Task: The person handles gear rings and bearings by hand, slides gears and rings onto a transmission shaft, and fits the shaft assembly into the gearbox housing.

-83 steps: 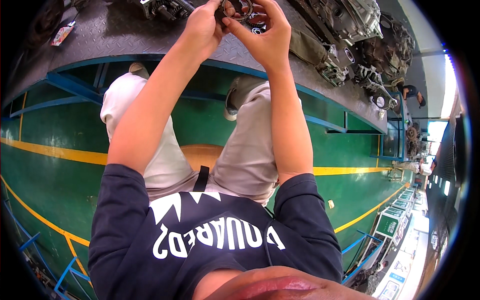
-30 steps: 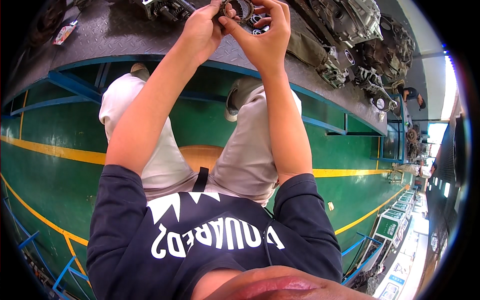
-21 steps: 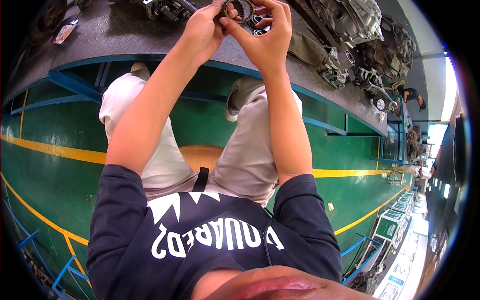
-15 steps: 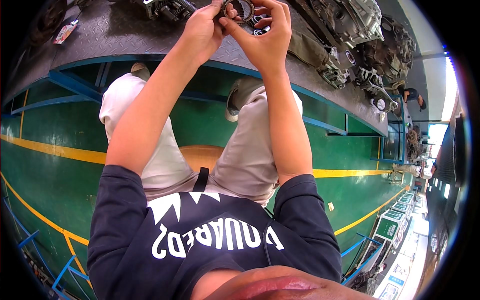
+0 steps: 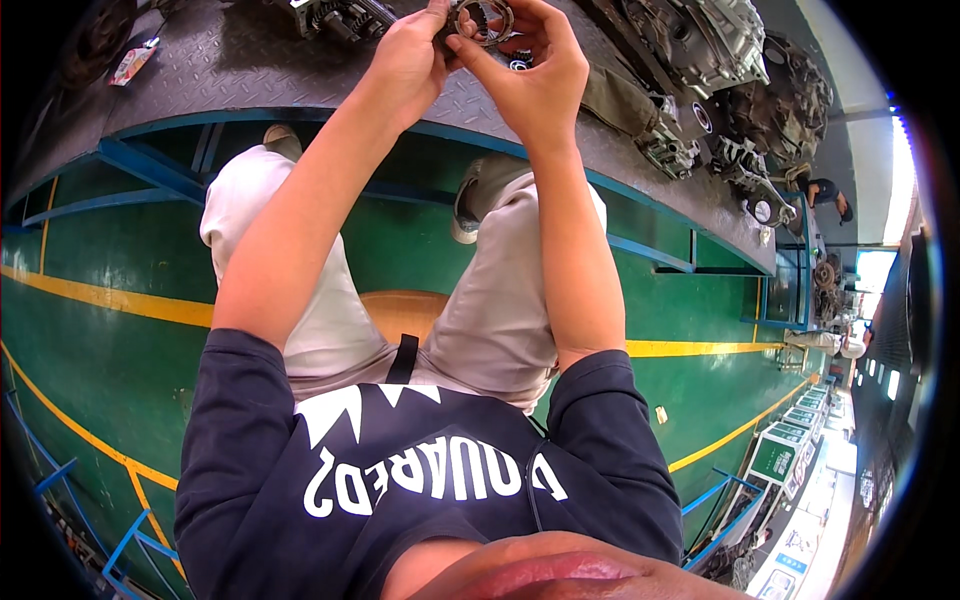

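Over the far bench edge, I hold up a toothed metal ring [image 5: 494,42] between both hands. My left hand [image 5: 412,62] grips the ring's left side with its fingers closed. My right hand [image 5: 538,80] pinches it from the right, the thumb on the near rim and the fingers curled behind. Part of the ring is covered by my fingers. Small metal parts [image 5: 521,62] show beyond the right hand. To the left of my hands, a gear shaft assembly [image 5: 340,18] lies on the bench.
The dark tread-plate bench [image 5: 270,80] has a blue frame. Metal housings [image 5: 715,45] and greasy machine parts [image 5: 775,100] sit along its right side, near an olive cloth-like roll [image 5: 615,100]. A small packet [image 5: 133,63] lies at left. Another person [image 5: 828,195] is far right.
Both hands have shifted very slightly, and the ring has tilted a little. The right hand's fingers have moved slightly to the right. The bench items stay put.
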Action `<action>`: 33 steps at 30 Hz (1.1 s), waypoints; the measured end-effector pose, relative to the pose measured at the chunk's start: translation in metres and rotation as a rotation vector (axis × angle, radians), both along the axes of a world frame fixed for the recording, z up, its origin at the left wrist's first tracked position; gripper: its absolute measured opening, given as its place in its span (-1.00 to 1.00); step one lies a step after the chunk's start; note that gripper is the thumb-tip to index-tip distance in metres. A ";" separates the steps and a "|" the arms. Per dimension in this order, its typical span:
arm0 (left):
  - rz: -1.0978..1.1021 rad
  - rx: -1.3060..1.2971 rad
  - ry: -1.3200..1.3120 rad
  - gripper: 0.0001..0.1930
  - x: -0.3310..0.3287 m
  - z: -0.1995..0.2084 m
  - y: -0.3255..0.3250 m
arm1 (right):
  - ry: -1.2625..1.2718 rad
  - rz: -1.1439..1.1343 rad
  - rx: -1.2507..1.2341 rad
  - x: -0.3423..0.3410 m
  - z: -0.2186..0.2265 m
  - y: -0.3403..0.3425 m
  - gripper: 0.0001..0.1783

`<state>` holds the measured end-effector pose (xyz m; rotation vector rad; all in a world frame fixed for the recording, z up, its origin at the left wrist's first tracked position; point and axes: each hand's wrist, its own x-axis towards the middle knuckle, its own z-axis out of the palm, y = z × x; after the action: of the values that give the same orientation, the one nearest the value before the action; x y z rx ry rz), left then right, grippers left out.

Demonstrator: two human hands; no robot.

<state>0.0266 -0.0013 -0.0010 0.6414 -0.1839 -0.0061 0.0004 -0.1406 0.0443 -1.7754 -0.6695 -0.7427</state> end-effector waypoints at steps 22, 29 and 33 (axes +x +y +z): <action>0.250 1.126 -0.249 -0.61 0.016 -0.035 -0.031 | -0.018 -0.177 -0.097 0.002 0.001 -0.042 -0.43; 0.926 1.872 -0.963 -0.77 0.026 -0.075 -0.029 | 0.006 -0.239 -0.107 -0.003 0.004 -0.049 -0.42; 0.558 2.029 -0.978 -0.75 0.012 -0.082 -0.035 | 0.021 -0.255 -0.085 -0.005 0.002 -0.057 -0.43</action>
<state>0.0382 -0.0367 -0.0827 2.6878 -0.9788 0.7621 -0.0045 -0.1973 0.0466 -1.9670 -0.4703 -0.8764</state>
